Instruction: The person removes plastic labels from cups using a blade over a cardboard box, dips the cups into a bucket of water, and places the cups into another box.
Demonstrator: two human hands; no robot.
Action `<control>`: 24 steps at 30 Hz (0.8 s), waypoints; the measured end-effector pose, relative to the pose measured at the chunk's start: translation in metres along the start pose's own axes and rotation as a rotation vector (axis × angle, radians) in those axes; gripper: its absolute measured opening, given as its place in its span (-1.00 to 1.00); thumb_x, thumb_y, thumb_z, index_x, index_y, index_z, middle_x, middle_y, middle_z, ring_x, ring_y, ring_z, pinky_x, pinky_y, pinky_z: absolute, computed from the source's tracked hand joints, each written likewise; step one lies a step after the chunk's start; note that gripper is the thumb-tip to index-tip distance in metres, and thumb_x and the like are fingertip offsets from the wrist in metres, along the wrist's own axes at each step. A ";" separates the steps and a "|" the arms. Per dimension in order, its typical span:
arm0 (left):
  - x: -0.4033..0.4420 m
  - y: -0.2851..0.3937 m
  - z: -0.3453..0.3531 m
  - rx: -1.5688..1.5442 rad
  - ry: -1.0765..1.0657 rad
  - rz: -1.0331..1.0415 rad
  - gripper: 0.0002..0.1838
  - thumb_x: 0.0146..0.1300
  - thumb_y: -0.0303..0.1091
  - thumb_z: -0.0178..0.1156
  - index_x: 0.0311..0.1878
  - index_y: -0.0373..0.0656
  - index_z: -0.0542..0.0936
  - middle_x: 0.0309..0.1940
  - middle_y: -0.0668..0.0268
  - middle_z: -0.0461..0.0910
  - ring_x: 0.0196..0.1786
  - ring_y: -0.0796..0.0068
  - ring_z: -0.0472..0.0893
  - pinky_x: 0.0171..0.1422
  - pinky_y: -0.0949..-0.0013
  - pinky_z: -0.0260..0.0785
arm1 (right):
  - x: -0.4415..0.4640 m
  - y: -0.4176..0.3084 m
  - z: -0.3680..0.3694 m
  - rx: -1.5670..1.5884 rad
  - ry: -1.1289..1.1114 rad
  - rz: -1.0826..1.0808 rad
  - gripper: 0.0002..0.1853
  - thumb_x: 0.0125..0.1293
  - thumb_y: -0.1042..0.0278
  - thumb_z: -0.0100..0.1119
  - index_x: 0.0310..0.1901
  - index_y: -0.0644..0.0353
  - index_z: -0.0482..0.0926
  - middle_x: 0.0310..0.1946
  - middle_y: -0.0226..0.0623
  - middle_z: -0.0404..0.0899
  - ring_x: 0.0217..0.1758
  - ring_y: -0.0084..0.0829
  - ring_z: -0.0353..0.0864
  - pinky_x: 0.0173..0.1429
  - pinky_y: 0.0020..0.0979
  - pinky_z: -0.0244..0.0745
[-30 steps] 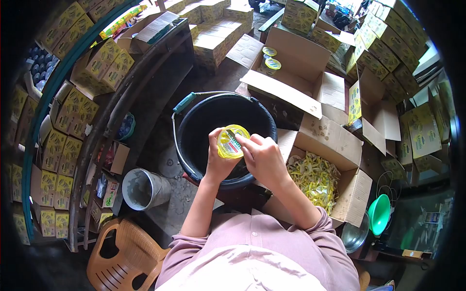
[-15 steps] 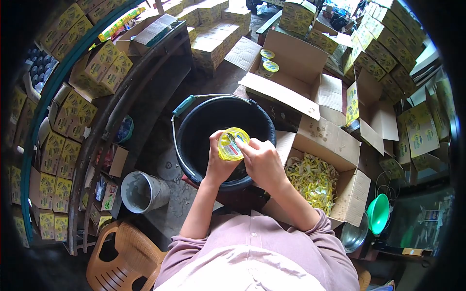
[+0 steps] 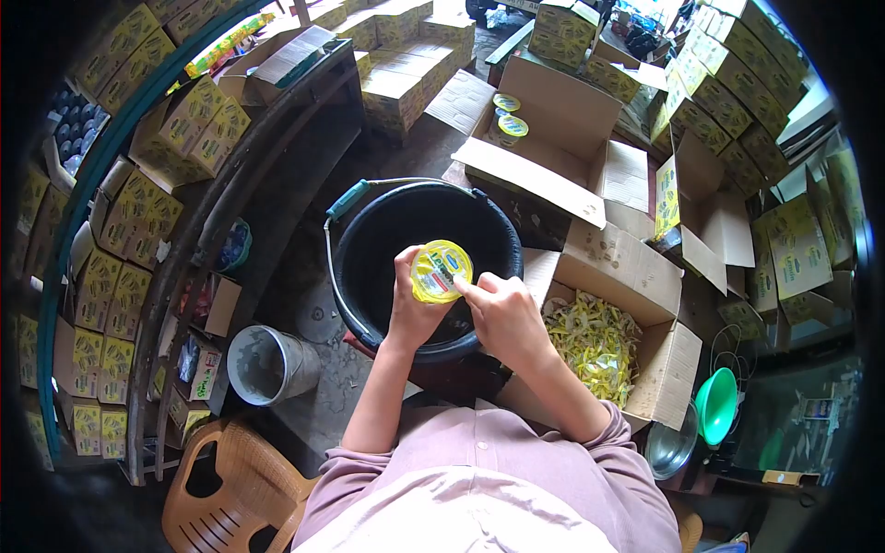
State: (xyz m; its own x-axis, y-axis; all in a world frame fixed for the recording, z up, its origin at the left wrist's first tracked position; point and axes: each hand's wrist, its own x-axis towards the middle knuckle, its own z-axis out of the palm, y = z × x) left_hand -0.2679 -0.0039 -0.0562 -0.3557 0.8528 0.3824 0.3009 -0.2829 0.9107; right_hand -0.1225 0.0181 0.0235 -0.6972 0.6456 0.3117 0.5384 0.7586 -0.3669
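Observation:
A round cup with a yellow printed lid (image 3: 440, 267) is held over the black bucket (image 3: 369, 207). My left hand (image 3: 412, 304) grips the cup from its left side. At the lid's right edge is my right hand (image 3: 502, 311), fingers pressed together with the index fingertip on the lid; whatever it pinches is too small to make out. Just right of the bucket, an open carton (image 3: 671, 369) holds a heap of yellow strips (image 3: 595, 346). Beyond the bucket stands another open carton (image 3: 567, 106) with several lidded cups (image 3: 513, 125) inside.
A grey bucket (image 3: 263, 365) and a brown plastic chair (image 3: 241, 488) stand at the left. Shelves with yellow printed boxes (image 3: 138, 217) line the left side, and more boxes are stacked at the back. A green bowl (image 3: 717, 406) is on the right.
My right hand has shifted slightly right and down across the lid, showing more of its print. My left hand keeps hold of the cup, and the view has shifted slightly.

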 end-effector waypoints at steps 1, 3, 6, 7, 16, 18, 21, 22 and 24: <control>0.000 0.003 -0.001 0.002 0.003 0.021 -0.22 -0.23 -0.49 0.43 0.06 -0.14 0.15 -0.10 0.13 0.35 -0.05 0.27 0.47 0.04 0.34 0.37 | -0.003 0.000 -0.002 -0.007 -0.012 0.003 -0.61 -0.06 0.60 0.06 -0.10 0.22 0.51 -0.44 -0.22 0.43 -0.45 -0.24 0.44 -0.28 -0.37 0.35; 0.001 0.004 -0.002 0.014 0.002 0.051 -0.22 -0.23 -0.49 0.43 0.06 -0.14 0.16 -0.10 0.13 0.35 -0.05 0.28 0.47 0.03 0.34 0.37 | -0.009 0.001 -0.005 -0.004 -0.033 0.016 -0.62 -0.06 0.60 0.05 -0.10 0.21 0.52 -0.47 -0.23 0.41 -0.45 -0.23 0.43 -0.28 -0.36 0.36; 0.001 -0.001 -0.003 0.037 -0.008 0.067 -0.22 -0.23 -0.49 0.43 0.06 -0.15 0.17 -0.11 0.14 0.36 -0.05 0.29 0.47 0.03 0.36 0.36 | -0.015 0.002 -0.010 0.022 -0.057 0.043 -0.62 -0.05 0.60 0.04 -0.11 0.18 0.53 -0.48 -0.24 0.39 -0.45 -0.22 0.43 -0.28 -0.33 0.38; 0.001 -0.002 -0.003 0.041 -0.011 0.067 -0.23 -0.24 -0.49 0.44 0.06 -0.16 0.18 -0.11 0.15 0.38 -0.05 0.30 0.48 0.04 0.36 0.36 | -0.016 0.003 -0.013 0.028 -0.063 0.050 -0.62 -0.05 0.60 0.04 -0.11 0.17 0.54 -0.48 -0.24 0.39 -0.46 -0.22 0.43 -0.28 -0.32 0.38; 0.004 0.011 -0.007 -0.150 -0.224 -0.083 -0.28 -0.27 -0.50 0.41 0.05 -0.27 0.31 -0.14 0.21 0.50 -0.05 0.46 0.52 0.08 0.44 0.37 | 0.009 0.039 -0.036 -0.016 -0.061 -0.314 -0.63 -0.06 0.52 0.14 -0.14 -0.06 0.58 -0.48 -0.40 0.42 -0.39 -0.42 0.47 -0.21 -0.40 0.33; 0.004 0.020 -0.010 -0.184 -0.308 -0.134 -0.28 -0.28 -0.46 0.40 0.05 -0.29 0.32 -0.13 0.20 0.50 -0.05 0.48 0.51 0.09 0.42 0.37 | 0.015 0.042 -0.034 -0.032 -0.080 -0.403 -0.62 -0.07 0.51 0.15 -0.16 -0.10 0.59 -0.46 -0.44 0.43 -0.33 -0.46 0.48 -0.16 -0.42 0.33; 0.003 0.017 -0.009 -0.130 -0.384 -0.022 -0.28 -0.26 -0.44 0.39 0.06 -0.31 0.30 -0.16 0.13 0.52 -0.08 0.41 0.54 0.05 0.41 0.39 | 0.019 0.043 -0.034 -0.057 -0.121 -0.438 -0.60 -0.09 0.51 0.16 -0.16 -0.13 0.59 -0.42 -0.47 0.44 -0.26 -0.49 0.48 -0.12 -0.44 0.33; 0.002 0.015 -0.009 -0.138 -0.394 -0.018 -0.27 -0.27 -0.45 0.39 0.06 -0.31 0.30 -0.15 0.12 0.50 -0.08 0.40 0.54 0.05 0.41 0.38 | 0.019 0.044 -0.032 -0.056 -0.131 -0.444 -0.60 -0.09 0.51 0.16 -0.16 -0.12 0.59 -0.42 -0.47 0.45 -0.26 -0.48 0.48 -0.12 -0.44 0.33; 0.003 0.016 -0.009 -0.121 -0.387 -0.026 -0.27 -0.27 -0.45 0.40 0.06 -0.31 0.30 -0.15 0.12 0.51 -0.07 0.40 0.54 0.05 0.41 0.38 | 0.019 0.047 -0.029 -0.053 -0.151 -0.453 -0.60 -0.10 0.51 0.17 -0.16 -0.12 0.59 -0.40 -0.48 0.46 -0.27 -0.48 0.48 -0.10 -0.44 0.34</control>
State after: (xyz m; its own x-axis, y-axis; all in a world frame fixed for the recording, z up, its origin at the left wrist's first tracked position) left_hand -0.2721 -0.0097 -0.0390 0.0046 0.9562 0.2927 0.1818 -0.2886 0.9400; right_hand -0.0964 0.0684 0.0378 -0.9260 0.2322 0.2978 0.1855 0.9666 -0.1770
